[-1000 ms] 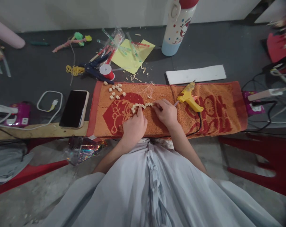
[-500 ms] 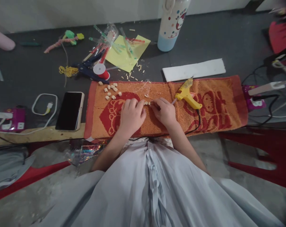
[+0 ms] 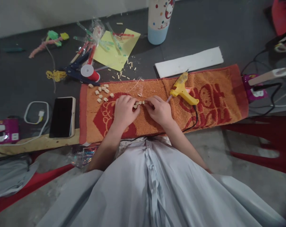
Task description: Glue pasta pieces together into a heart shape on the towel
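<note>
Two bare hands meet over the orange towel, near the middle of the frame, with a short pale chain [image 3: 139,103] of small blocks between them. Left hand [image 3: 125,109]: fingers curled, thumb and fingertips closed on the chain's left part. Right hand [image 3: 159,110]: thumb and forefinger pinched at its right end. Hands close but apart; how firmly they press, cannot tell.

Handling (judged): very light, dry, probably wood; blocks stiff, joints between them likely the fragile points. Not slippery, though small enough to fumble. Best hold: fingertips on the end blocks, both ends supported, no twisting.

Axis: visible length runs left to right across the frame, right end slightly higher. Left end partly hidden by fingers; neither end marks a front, so no pointing direction assigned.

Nearby: towel [image 3: 89,110] on the dark table [image 3: 195,31]; yellow glue gun [image 3: 183,90] right of the right hand, nozzle toward upper frame; similar loose blocks [image 3: 105,99] up and left of the left hand.
</note>
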A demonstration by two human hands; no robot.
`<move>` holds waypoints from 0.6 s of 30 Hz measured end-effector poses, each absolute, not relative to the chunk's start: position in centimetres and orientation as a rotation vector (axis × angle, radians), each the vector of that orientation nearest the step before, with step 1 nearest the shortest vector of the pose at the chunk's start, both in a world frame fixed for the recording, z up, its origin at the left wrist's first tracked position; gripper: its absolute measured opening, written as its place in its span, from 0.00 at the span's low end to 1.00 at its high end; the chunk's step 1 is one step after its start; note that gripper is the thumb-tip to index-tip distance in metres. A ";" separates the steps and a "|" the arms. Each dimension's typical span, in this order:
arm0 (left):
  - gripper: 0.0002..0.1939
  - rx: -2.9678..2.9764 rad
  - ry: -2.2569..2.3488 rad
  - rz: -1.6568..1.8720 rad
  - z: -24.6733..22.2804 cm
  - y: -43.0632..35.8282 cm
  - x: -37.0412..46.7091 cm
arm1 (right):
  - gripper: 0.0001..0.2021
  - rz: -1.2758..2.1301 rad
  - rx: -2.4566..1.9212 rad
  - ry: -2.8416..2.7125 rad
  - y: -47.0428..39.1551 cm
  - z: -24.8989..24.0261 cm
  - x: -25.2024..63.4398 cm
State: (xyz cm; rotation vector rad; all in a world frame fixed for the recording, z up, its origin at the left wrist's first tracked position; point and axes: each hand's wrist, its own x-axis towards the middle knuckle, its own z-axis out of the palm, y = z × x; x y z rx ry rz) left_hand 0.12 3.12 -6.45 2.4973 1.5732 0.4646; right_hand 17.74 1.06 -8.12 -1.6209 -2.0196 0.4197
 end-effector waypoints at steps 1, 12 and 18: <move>0.06 2.484 1.565 0.494 -6.6 3.2 0.0 | 0.09 0.425 -1.624 -2.020 1.0 -8.0 17.8; 0.05 2.363 1.415 0.798 -6.5 3.5 -0.6 | 0.11 0.437 -1.698 -2.112 1.0 -7.2 17.6; 0.05 2.326 1.446 0.797 -6.8 3.6 -0.6 | 0.12 0.323 -1.654 -2.045 0.5 -6.2 18.9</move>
